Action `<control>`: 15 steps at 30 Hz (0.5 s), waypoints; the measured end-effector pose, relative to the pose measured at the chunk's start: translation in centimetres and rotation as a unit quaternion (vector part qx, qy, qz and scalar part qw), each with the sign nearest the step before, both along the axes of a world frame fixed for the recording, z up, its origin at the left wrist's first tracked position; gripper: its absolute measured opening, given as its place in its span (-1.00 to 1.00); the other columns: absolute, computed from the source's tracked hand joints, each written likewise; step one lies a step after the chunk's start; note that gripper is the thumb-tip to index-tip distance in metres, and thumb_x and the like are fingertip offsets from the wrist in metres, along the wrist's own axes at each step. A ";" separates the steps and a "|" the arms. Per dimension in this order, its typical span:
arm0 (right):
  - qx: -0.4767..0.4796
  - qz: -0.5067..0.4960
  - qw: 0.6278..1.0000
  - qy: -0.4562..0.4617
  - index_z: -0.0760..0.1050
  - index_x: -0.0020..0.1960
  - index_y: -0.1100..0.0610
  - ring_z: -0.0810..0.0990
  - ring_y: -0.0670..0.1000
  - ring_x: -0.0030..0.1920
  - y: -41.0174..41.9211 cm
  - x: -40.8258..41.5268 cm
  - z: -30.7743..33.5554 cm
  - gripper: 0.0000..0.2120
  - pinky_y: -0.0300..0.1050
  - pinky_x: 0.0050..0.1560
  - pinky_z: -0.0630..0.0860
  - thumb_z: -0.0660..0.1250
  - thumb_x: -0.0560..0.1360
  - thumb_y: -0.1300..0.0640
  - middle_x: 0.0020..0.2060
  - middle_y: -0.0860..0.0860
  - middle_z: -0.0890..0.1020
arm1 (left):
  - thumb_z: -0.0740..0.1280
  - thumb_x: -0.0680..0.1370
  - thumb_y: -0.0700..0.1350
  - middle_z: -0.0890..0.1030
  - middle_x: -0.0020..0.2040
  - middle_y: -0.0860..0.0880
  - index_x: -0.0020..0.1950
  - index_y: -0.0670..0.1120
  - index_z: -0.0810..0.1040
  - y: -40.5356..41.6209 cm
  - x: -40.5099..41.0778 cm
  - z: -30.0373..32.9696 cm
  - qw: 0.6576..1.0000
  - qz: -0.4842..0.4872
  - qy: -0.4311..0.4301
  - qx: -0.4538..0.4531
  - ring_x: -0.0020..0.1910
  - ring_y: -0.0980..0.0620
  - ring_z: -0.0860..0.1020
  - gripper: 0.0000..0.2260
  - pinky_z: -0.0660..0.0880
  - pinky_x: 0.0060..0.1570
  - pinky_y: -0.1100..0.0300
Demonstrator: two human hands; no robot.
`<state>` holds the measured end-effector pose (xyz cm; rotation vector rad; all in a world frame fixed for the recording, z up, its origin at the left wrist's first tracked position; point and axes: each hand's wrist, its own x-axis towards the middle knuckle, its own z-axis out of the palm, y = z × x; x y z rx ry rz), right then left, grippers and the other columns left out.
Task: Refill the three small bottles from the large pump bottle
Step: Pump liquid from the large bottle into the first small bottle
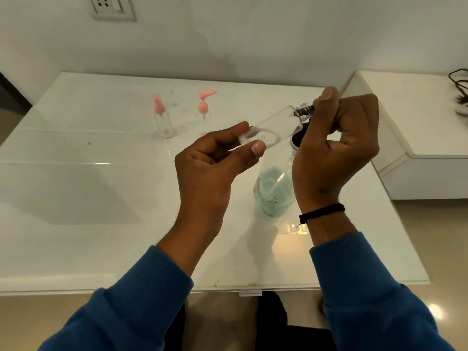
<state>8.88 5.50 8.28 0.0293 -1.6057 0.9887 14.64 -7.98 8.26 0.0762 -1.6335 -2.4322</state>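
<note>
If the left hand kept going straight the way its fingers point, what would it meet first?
Probably the right hand. The left hand pinches the base of the small bottle, its fingers pointing up and right along it toward the neck the right hand grips. Depth is unclear.

White glossy table (76, 198), two pink-capped small bottles (163, 117) (204, 110) standing near its back, large pump bottle (276, 191) nearer front.

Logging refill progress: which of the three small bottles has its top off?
The small clear bottle held tilted between both hands; its threaded neck is bare. The spray bottle and pump-top bottle on the table keep pink tops.
</note>
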 end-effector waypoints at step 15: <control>0.004 -0.002 1.000 -0.002 0.46 -0.36 0.31 0.41 0.12 -0.34 0.1 0.0 0.1 -0.64 0.03 -0.30 0.39 0.34 0.61 0.30 -0.41 0.16 0.48 | 0.53 0.31 -0.09 0.74 0.05 -0.04 0.11 -0.11 0.68 0.0 0.0 -0.1 1.000 0.000 -0.001 -0.006 0.06 -0.09 0.71 -0.63 0.65 -0.01 0.12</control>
